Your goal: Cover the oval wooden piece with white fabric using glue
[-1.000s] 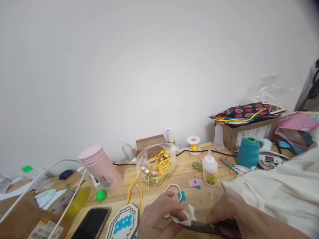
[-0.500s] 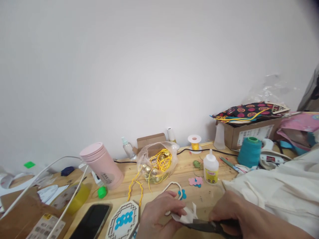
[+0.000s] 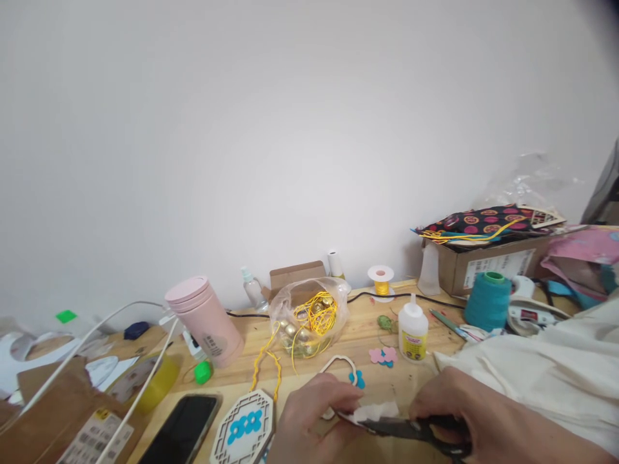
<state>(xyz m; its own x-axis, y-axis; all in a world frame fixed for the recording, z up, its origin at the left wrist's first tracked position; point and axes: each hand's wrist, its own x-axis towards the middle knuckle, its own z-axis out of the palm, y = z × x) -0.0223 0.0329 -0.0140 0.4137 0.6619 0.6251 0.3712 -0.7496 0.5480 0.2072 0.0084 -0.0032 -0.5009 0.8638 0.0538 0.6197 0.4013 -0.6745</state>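
Note:
At the bottom edge, my left hand (image 3: pixel 314 419) pinches a small white scrap (image 3: pixel 374 410) of paper or cloth. My right hand (image 3: pixel 447 412) is closed on dark scissors (image 3: pixel 411 430), whose blades lie across the lower edge of the scrap. A thin cream wooden outline piece (image 3: pixel 338 363) lies just behind my left fingers, with a small blue flower cut-out (image 3: pixel 358 380) beside it. An octagonal wooden frame with blue flowers (image 3: pixel 244 428) sits left of my left hand.
On the wooden table (image 3: pixel 362 332) stand a pink tumbler (image 3: pixel 206 319), a bag of gold bells and yellow cord (image 3: pixel 307 316), a glue bottle (image 3: pixel 413 328), a teal thread cone (image 3: pixel 488 299), a phone (image 3: pixel 181 435), yellow tape (image 3: pixel 157 383) and a cardboard box (image 3: pixel 488 261). White cloth (image 3: pixel 536 374) covers the right.
The scrap has turned flatter between my fingers and the scissor blades have slid further along its edge. The camera has tipped slightly, shifting everything right and down.

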